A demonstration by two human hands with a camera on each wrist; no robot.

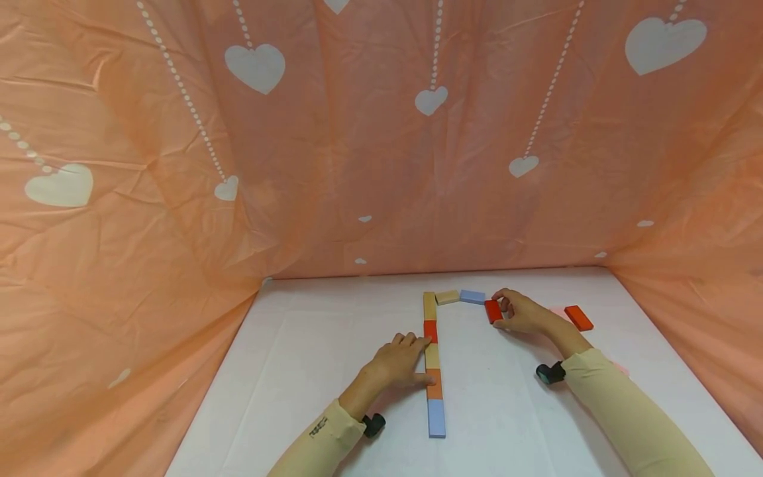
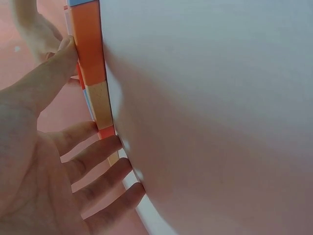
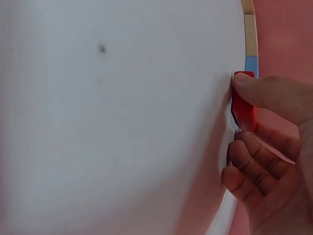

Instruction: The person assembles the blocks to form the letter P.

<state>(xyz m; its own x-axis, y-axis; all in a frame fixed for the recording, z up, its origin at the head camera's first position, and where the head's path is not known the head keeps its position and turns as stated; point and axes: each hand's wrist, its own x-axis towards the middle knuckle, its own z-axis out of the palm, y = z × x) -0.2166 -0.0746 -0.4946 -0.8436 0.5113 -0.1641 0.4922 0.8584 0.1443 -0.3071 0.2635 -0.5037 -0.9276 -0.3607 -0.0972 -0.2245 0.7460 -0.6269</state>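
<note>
A straight column of blocks runs toward me in the head view: a tan block (image 1: 430, 306), a red block (image 1: 430, 330), another tan one (image 1: 432, 356), an orange block (image 1: 434, 384) and a blue block (image 1: 437, 419) nearest me. My left hand (image 1: 398, 363) rests along it, fingers spread fairly straight, thumb at the orange block (image 2: 89, 44). From its far end, a wooden block (image 1: 448, 297) and a light blue block (image 1: 473, 297) extend right. My right hand (image 1: 520, 314) pinches a red block (image 1: 492, 312) between thumb and fingers at the blue one's right end.
Right of my right hand lies a loose red block (image 1: 579, 318). Pink pieces (image 1: 559, 311) show partly behind the right forearm. Everything lies on a white table (image 1: 310, 344), with an orange curtain (image 1: 381, 199) around its back and sides.
</note>
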